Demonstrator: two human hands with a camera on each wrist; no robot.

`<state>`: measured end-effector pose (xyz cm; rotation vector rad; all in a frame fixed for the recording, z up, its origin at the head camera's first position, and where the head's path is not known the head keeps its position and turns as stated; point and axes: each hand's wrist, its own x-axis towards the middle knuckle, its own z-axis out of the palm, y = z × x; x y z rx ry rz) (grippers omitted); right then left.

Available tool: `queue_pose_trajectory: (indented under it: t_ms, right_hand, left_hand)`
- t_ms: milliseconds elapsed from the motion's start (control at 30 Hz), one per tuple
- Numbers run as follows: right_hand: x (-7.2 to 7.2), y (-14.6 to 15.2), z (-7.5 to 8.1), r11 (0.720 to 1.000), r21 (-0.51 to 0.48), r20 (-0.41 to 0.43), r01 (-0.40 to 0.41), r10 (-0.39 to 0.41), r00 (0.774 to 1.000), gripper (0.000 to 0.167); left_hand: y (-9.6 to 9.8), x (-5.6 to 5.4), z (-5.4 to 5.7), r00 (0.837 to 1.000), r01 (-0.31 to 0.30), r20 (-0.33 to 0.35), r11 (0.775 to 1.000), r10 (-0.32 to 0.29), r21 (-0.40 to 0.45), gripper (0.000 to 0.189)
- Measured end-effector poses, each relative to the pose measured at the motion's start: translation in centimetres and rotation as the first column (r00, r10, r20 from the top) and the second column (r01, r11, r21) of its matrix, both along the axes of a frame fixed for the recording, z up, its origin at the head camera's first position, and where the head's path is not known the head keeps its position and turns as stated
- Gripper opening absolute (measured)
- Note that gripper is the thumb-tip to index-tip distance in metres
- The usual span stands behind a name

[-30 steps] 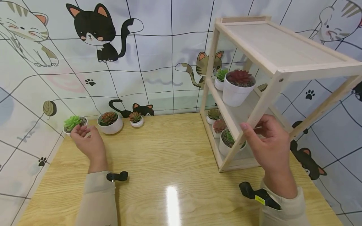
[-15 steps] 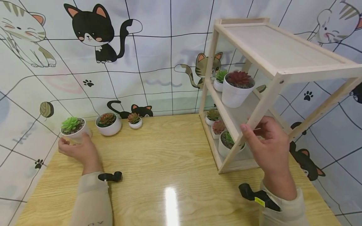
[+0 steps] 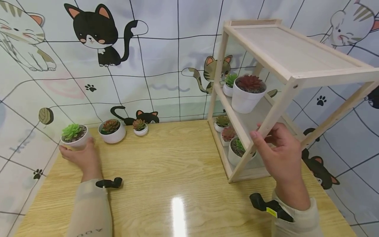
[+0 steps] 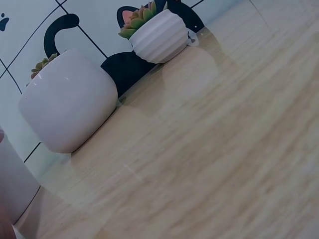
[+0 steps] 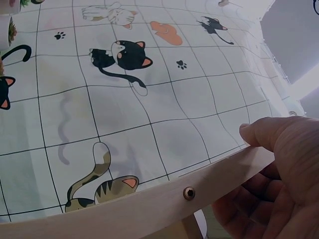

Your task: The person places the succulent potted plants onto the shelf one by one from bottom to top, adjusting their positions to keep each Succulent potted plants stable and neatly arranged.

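At the table's far left corner, my left hand [image 3: 84, 158] holds a white pot [image 3: 77, 143] with a bright green succulent [image 3: 72, 131], thumb and fingers around its near side. Part of that pot [image 4: 15, 181] also shows at the left edge of the left wrist view. To its right stand a wider white pot [image 3: 115, 135] with a reddish-green succulent and a small ribbed pot [image 4: 162, 37]. My right hand [image 3: 281, 153] grips the front post [image 3: 273, 115] of a pale wooden shelf [image 3: 296, 52], thumb on the near side and fingers curled behind it.
The shelf's middle tier bears a tall white pot [image 3: 246, 99] with a dark red succulent and a small green one [image 3: 229, 86]. On its bottom tier stand several potted succulents, one a green plant [image 3: 235, 153]. A cat-print cloth [image 3: 163, 59] hangs behind the wooden table [image 3: 165, 171].
My left hand has moved from over the green succulent down around the near side of its pot. The right hand keeps its grip on the shelf post.
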<state>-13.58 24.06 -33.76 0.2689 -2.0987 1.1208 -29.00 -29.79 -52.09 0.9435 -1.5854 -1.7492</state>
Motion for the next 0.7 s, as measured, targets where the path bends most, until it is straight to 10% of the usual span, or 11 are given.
queue_pose_trajectory:
  t_ms: [700]
  right_hand:
    - [0.06, -0.07, -0.01, 1.000, -0.025, 0.017, 0.003, -0.003, 1.000, 0.026]
  left_hand:
    - [-1.01, -0.87, -0.05, 0.998, 0.047, -0.044, 0.999, -0.047, 0.001, 0.110]
